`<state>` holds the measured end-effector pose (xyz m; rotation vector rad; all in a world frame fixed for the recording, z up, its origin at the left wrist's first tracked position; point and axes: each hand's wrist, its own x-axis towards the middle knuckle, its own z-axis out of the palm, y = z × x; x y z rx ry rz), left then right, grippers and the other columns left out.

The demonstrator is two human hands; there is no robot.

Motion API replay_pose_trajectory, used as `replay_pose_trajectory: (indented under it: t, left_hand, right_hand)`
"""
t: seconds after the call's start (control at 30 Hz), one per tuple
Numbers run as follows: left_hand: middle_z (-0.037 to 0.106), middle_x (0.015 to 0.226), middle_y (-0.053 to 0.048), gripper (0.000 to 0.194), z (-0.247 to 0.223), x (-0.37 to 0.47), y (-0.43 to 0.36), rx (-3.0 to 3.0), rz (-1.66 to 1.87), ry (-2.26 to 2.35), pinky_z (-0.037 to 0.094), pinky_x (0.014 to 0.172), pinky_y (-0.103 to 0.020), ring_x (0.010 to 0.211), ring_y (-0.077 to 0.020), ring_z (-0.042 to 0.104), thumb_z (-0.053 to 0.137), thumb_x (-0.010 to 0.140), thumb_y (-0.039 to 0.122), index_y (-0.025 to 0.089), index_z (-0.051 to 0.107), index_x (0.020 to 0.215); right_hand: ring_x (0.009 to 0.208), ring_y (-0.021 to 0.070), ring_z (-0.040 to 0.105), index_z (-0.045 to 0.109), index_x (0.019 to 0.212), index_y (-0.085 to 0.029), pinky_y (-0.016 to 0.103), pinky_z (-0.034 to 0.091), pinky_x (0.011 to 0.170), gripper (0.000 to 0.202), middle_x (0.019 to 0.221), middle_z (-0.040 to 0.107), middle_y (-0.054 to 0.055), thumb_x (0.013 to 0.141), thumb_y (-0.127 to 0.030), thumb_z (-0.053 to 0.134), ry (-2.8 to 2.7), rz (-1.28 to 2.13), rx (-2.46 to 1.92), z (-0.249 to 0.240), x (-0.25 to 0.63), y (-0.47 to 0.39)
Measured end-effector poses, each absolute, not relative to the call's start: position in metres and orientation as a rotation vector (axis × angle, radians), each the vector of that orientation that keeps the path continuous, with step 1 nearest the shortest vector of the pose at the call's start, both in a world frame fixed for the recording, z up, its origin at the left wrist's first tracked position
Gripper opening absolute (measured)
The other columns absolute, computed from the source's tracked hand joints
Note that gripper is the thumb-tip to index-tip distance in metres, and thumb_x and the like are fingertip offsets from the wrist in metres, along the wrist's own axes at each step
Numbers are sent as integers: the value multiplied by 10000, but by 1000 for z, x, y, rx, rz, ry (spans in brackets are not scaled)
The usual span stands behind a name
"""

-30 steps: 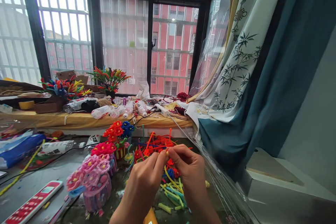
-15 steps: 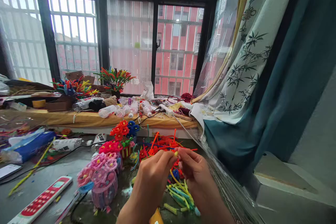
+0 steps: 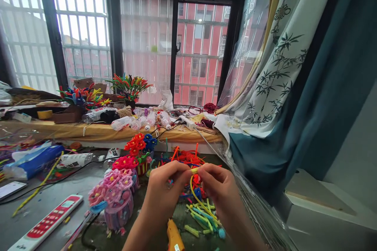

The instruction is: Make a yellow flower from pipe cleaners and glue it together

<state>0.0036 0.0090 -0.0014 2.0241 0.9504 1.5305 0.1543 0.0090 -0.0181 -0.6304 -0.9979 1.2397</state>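
Left hand (image 3: 165, 183) and right hand (image 3: 219, 184) farther apart, yellow piece (image 3: 194, 170) left-to-right between.

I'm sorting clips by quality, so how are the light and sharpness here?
Head view: the left window panes are washed out nearly white; the teal curtain has dark folds; edges look stretched; the yellow piece between left hand and right hand lacks fine detail.

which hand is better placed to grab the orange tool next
Probably the left hand: the orange tool lies beside its forearm, farther from the right hand. Both hands pinch the yellow piece.
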Motion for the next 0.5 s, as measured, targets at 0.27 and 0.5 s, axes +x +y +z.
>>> replay_pose_trajectory:
  t: [0.27,0.5]
  left_hand:
    - [470,588,43,259,0,-6,15,1941,1409,948,303,515,-209,556,-102,398,616,862,346,169,622,672]
    - [373,574,60,338,-2,-11,20,1976,1231,963,250,468,-224,518,-102,323,549,878,458,170,593,707]
  right_hand:
    - [528,86,451,722,701,-152,205,326,481,237,619,569,-27,807,-358,768,-1447,1008,-711,-15,164,3]
    - [545,96,474,694,697,-143,216,347,509,311,634,571,-22,810,-427,753,-1509,1046,-692,-15,165,7]
